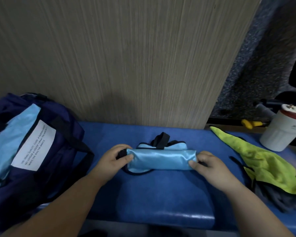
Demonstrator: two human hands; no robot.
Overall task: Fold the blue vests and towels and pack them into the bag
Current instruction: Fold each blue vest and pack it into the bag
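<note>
A shiny light-blue vest (161,159) with dark trim and a dark strap lies folded into a narrow band in the middle of the blue padded bench (161,199). My left hand (117,159) pinches its left end. Its right end is gripped by my right hand (207,165). A navy and light-blue bag (29,147) with a white text label stands open at the left, dark handles draped over it. A lime-green towel (266,161) lies spread at the right over a dark grey cloth (278,195).
A wood-grain panel (118,57) rises directly behind the bench. A white cylindrical container (282,130) with a red-rimmed lid stands at the far right, with a yellow-handled tool (251,124) behind it. The bench's front edge runs near the bottom of the view.
</note>
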